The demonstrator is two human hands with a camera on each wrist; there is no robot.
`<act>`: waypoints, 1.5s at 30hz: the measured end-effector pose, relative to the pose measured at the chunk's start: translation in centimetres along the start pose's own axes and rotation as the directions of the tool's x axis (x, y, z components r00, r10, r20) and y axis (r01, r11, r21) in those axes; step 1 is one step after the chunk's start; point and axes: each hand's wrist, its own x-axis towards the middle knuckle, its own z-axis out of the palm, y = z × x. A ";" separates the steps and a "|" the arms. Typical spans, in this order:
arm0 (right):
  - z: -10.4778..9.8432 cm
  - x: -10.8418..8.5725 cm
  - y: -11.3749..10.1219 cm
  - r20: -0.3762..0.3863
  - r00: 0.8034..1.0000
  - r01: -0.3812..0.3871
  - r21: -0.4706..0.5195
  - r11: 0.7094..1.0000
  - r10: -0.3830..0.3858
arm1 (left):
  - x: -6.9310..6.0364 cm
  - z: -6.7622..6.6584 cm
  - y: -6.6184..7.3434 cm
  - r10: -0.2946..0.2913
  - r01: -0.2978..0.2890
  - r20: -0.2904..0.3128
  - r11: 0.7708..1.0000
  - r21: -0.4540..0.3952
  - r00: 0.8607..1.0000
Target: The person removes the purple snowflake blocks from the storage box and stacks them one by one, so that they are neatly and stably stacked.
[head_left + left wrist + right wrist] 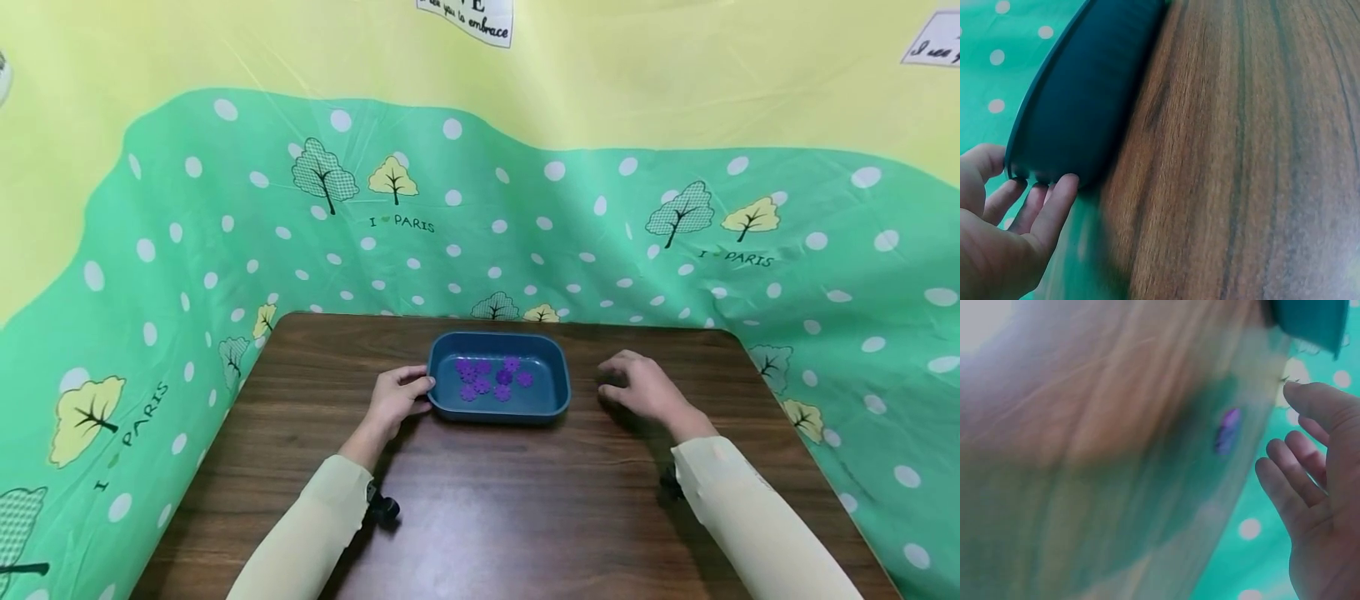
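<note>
A dark blue rectangular box (498, 415) stands on the table with several purple flower-shaped pieces (482, 385) lying inside it. My left hand (397, 396) holds the box's left end, the thumb at the rim and the fingertips against the outer wall, as the left wrist view shows. To the right of the box, apart from it, my right hand (641, 387) hovers low over the table with loosely bent fingers and nothing visible between them. Near that hand, the right wrist view shows a blurred purple piece (1227, 431) on the tabletop. In the head view this piece is hidden.
The dark brown wooden table (495, 517) has its far edge just behind the box. A green and yellow printed cloth (420, 275) hangs around the back and sides. Dark wrist cameras stick out below both sleeves.
</note>
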 end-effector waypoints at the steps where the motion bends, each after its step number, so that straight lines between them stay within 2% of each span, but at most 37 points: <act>1: -0.2 0.3 -0.4 -0.003 1.000 0.012 0.001 1.000 -0.012 | 0.0 0.0 0.0 0.001 -0.001 -0.001 1.000 0.002 1.000; 8: -1.0 2.1 -3.4 -0.049 0.993 0.108 -0.014 0.994 -0.109 | -0.1 0.0 0.2 -0.004 0.004 0.002 1.000 -0.004 1.000; 13: -1.2 3.2 -5.7 -0.055 0.989 0.138 0.002 0.990 -0.137 | -0.2 0.1 0.3 -0.006 0.006 0.005 1.000 -0.009 1.000; 18: -0.9 4.2 -8.1 -0.039 0.985 0.168 0.030 0.985 -0.166 | -0.2 0.1 0.5 -0.010 0.010 -0.001 1.000 -0.004 1.000; 26: 1.1 5.5 -10.9 0.025 0.980 0.198 0.048 0.979 -0.200 | -0.3 0.0 0.4 -0.015 0.015 -0.007 1.000 -0.004 1.000; 34: 3.3 6.0 -11.9 0.086 0.974 0.201 0.089 0.975 -0.209 | -0.4 0.1 0.7 -0.016 0.016 0.013 1.000 0.018 1.000; 40: 4.4 6.5 -12.2 0.111 0.961 0.247 0.059 0.967 -0.252 | -0.4 0.2 0.6 -0.015 0.015 0.000 1.000 0.014 1.000; 45: 5.2 6.9 -12.4 0.169 0.957 0.234 0.030 0.972 -0.236 | -0.4 0.2 0.6 -0.016 0.016 -0.003 1.000 0.012 1.000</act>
